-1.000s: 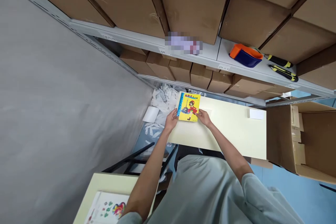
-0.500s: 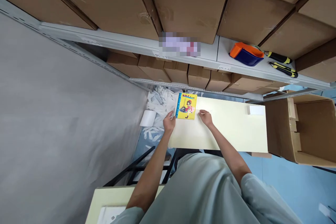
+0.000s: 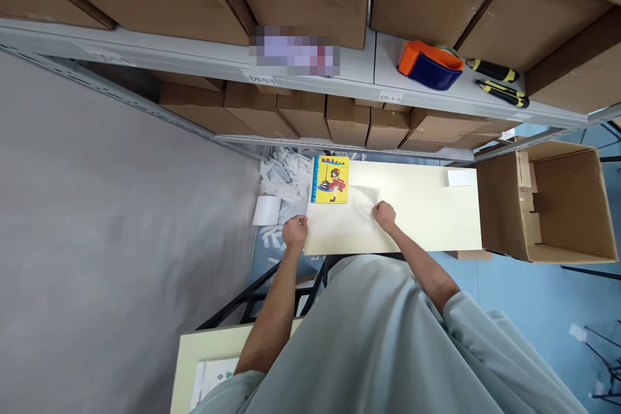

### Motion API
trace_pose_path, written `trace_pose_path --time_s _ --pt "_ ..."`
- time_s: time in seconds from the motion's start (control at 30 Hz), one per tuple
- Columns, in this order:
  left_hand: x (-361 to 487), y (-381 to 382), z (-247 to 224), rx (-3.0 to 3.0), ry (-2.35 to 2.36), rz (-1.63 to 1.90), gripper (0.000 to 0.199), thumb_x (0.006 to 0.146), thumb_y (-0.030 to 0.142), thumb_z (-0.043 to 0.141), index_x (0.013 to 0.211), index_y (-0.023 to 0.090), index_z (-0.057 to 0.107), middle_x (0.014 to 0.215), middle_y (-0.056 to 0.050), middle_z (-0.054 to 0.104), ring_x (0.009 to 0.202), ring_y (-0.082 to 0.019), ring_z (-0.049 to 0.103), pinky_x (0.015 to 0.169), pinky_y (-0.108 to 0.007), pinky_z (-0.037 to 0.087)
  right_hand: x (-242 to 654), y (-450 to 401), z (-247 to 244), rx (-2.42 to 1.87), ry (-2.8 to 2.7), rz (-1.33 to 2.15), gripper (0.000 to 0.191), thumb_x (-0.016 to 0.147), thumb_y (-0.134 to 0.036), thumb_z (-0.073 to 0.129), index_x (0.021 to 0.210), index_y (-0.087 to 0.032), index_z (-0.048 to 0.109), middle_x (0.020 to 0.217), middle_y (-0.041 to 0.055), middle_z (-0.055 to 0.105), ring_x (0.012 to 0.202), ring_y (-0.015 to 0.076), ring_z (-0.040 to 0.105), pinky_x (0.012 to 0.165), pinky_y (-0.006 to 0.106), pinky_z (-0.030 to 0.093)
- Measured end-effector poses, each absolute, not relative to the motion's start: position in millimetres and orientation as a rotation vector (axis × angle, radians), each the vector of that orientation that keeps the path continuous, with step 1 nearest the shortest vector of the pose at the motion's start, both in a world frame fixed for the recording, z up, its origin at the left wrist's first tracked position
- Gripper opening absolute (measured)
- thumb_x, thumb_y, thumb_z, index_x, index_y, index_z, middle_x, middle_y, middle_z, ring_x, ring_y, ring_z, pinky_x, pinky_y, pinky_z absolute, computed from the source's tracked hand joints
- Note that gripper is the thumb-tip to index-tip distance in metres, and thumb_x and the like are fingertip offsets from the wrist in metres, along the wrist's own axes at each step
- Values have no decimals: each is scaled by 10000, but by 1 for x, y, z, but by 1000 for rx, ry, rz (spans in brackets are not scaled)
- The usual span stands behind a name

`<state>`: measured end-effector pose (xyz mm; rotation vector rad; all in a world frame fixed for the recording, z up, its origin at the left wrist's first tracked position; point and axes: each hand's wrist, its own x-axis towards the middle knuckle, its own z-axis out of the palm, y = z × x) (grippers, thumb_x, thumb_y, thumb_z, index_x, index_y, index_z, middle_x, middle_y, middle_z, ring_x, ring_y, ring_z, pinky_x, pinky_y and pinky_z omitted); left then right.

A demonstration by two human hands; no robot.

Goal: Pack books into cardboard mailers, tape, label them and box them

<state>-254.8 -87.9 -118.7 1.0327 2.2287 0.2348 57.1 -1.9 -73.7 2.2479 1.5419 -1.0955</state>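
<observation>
Right hand pinches the sheet near the book; left hand curls by the table, its grip unclear!

shelf label seemingly d3-5-7, second label seemingly d3-5-6, yellow book with illegible title

Yellow book and pale sheet on the worktop. The book, blue-banded at left with a red-clad cartoon figure, lies flat, cover up, title edge farthest from the person, at the worktop's far left corner. The sheet, thin and whitish, extends nearer and rightward of the book, creased where the right hand's fingers pinch its right edge.
</observation>
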Motion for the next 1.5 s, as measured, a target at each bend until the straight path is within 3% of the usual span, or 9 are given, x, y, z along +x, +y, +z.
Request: trace_pose_path --time_s 0.17,0.27,0.47,0.67,0.9,1.07,1.2,1.33,1.5 --pt "-253 -96 -93 1102 2208 142 201 909 256 640 950 201 828 1051 -150 839 999 -334 770 904 -397 562 88 -5 -53 2076 1550 -1363 108 864 -203 705 771 -173 750 775 101 786 796 251 767 759 307 559" --pt "-248 -107 -73 1146 2181 139 194 901 271 642 942 217 824 1030 -118 844 971 -310 771 863 -363 559 112 -8 -36 2023 1606 -1503 150 860 -217 695 717 -182 725 642 40 727 666 196 724 707 268 530" --pt "-231 -135 -27 1138 2137 329 245 884 370 620 930 210 799 890 -81 821 843 -265 737 790 -340 553 178 -12 -3 1994 1843 -1690 81 838 -255 680 788 -203 718 764 19 750 698 170 685 691 258 492" --pt "-161 -138 0 1132 1924 512 366 834 544 650 938 213 769 864 -72 808 821 -254 713 793 -350 565 279 -29 8 2103 2026 -1855 174 789 -385 665 762 -214 686 776 22 717 748 187 641 726 291 489" --pt "-39 -117 -2 1220 1714 484 350 889 541 661 975 219 769 909 -67 807 824 -233 701 771 -331 556 407 -53 12 2545 1765 -1660 353 785 -540 754 784 -190 711 769 59 721 709 187 611 662 295 479" --pt "38 -106 -18 1292 1616 452 245 924 440 676 985 219 764 877 -47 792 813 -224 710 769 -325 547 466 -57 1 2753 1591 -1236 336 809 -503 764 779 -169 740 797 93 757 760 217 657 661 289 491" --pt "81 -99 -44 1306 1605 381 132 954 292 655 970 214 761 933 -65 805 874 -232 734 846 -339 563 483 -50 -25 2780 1497 -1035 193 822 -339 725 761 -157 751 839 92 787 800 217 677 680 272 462" --pt "78 -98 -73 1356 1608 341 176 966 237 636 1081 188 760 1088 -121 792 992 -275 736 966 -404 571 481 -44 -50 2784 1392 -937 154 847 -261 683 833 -140 777 916 114 811 867 235 703 721 275 456" --pt "14 -111 -99 1394 1825 443 327 935 193 627 1252 168 703 1363 -189 662 1368 -356 577 1252 -514 401 467 -39 -68 2774 1276 -816 185 882 -234 656 974 -130 778 1023 171 785 942 279 711 782 315 478"
